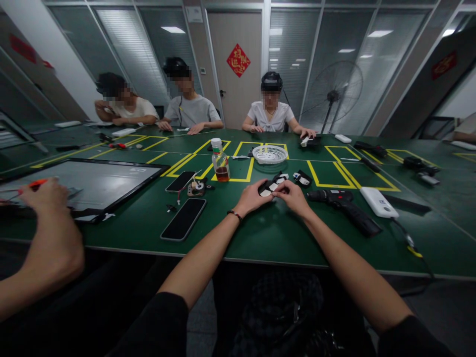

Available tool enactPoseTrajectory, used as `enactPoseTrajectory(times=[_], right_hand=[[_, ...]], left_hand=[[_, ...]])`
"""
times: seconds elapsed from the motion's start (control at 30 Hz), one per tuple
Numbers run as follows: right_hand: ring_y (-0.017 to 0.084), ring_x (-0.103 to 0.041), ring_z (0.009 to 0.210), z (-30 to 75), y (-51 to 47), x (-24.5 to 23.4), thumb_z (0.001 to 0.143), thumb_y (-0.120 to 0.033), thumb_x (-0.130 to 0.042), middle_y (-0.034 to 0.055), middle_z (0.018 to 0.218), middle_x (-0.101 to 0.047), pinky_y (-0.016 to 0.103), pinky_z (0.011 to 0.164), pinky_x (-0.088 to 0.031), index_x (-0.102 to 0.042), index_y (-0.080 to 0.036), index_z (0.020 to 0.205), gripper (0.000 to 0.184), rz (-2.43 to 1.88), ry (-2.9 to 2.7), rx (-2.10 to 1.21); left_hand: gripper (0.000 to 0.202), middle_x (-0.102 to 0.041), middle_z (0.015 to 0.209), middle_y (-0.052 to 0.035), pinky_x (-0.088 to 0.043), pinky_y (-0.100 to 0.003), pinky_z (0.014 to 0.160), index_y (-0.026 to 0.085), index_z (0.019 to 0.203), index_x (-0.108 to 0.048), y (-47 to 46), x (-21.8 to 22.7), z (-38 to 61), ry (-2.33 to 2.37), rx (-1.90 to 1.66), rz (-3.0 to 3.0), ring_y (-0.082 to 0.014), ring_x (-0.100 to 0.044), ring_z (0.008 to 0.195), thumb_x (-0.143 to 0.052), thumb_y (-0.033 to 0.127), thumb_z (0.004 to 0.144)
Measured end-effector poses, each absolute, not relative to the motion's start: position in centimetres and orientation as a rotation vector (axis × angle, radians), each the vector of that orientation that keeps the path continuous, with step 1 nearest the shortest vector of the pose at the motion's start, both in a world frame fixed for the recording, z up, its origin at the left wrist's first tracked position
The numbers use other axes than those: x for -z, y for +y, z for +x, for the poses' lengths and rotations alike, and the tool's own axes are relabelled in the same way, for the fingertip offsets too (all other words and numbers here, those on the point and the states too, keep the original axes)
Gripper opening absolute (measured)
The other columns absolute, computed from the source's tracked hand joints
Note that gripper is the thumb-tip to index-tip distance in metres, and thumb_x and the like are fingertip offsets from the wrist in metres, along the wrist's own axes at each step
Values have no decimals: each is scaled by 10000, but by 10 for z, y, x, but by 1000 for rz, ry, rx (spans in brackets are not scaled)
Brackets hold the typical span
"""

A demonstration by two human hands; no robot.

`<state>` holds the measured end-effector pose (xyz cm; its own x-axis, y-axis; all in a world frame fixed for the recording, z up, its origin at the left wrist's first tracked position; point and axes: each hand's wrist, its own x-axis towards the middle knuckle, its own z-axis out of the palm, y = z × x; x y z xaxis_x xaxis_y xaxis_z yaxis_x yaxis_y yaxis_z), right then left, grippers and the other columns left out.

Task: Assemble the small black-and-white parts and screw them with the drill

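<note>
My left hand (pixel 253 197) and my right hand (pixel 293 196) meet over a small black-and-white part (pixel 273 184) lying on the green table (pixel 275 233). Both hands have their fingers curled and pinched on it. A beaded bracelet sits on my left wrist. A black power screwdriver (pixel 344 204) lies just right of my right hand. Another small black-and-white piece (pixel 302 178) rests a little beyond the hands.
Two dark phones (pixel 183 218) (pixel 180 181) lie to the left, near a bottle of amber liquid (pixel 220 162) and a white basket (pixel 269 154). A white power bank (pixel 378 202) lies at right. A neighbour's arm (pixel 48 238) reaches over a large black-framed panel (pixel 85 186). Three people sit opposite.
</note>
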<state>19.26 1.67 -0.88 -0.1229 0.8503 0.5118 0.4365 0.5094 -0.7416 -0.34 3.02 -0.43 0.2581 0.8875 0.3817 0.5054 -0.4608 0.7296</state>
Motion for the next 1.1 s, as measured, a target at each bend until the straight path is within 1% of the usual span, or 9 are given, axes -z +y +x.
enactPoseTrajectory(times=[0.2,0.4,0.5,0.57,0.67,0.77,0.93,1.0,1.1], right_hand=[[175,-504,759,195,22,11,668,-386,-765,17,845,-602,303,710,-420,-656,-202,807,255,-1125,-1662,-504],[152,-539,736,194,31,24,576,-384,-833,14,903,-596,264,629,-447,-598,-215,982,499,-1090,-1344,-935],[169,-585,781,192,34,29,555,-371,-845,39,968,-608,250,579,-461,-566,-213,989,540,-1111,-1205,-1096],[173,-598,789,191,34,29,552,-377,-848,48,993,-605,245,562,-469,-556,-207,990,553,-1128,-1153,-1126],[165,-605,808,187,31,27,593,-403,-830,50,1051,-589,244,587,-494,-551,-212,1021,545,-1073,-1149,-1066],[163,-609,843,183,27,22,674,-445,-778,52,1097,-576,249,619,-518,-547,-219,1043,490,-977,-1164,-1016],[178,-637,853,181,21,15,752,-470,-713,55,1078,-617,298,675,-558,-518,-244,1135,486,-920,-1210,-1155],[169,-649,812,181,19,14,758,-449,-717,32,1015,-643,314,705,-562,-499,-264,1172,503,-902,-1230,-1213],[161,-651,753,181,17,14,758,-435,-721,-5,891,-654,328,719,-565,-502,-270,1151,480,-892,-1231,-1242]], left_hand=[[698,-656,1218,-102,-452,-370,978,221,1305,-592,28,1,1,1198,-1124,2012,-300,-607,1108,-780,436,668],[649,-658,1210,-106,-472,-371,966,212,1292,-601,28,1,3,1124,-1102,1981,-276,-620,1084,-756,436,703],[615,-657,1209,-108,-484,-374,958,198,1279,-607,30,5,5,1070,-1094,1940,-263,-620,1079,-733,452,734],[623,-654,1213,-112,-508,-374,927,187,1280,-599,31,8,7,1045,-1087,1841,-259,-623,1069,-737,452,733],[633,-654,1198,-119,-565,-368,814,174,1294,-566,31,10,13,948,-1046,1611,-245,-652,989,-728,450,747],[576,-654,1163,-121,-595,-366,712,158,1268,-559,33,12,18,819,-1034,1415,-228,-670,906,-698,434,782],[477,-668,1068,-107,-607,-376,717,156,1220,-576,37,12,16,784,-1019,1256,-216,-675,862,-645,416,826],[478,-666,1065,-99,-609,-384,719,171,1238,-563,38,13,14,790,-1029,1238,-215,-674,856,-640,405,828],[513,-659,1095,-99,-612,-403,703,196,1291,-531,36,13,13,770,-1043,1248,-229,-676,862,-640,389,828]])
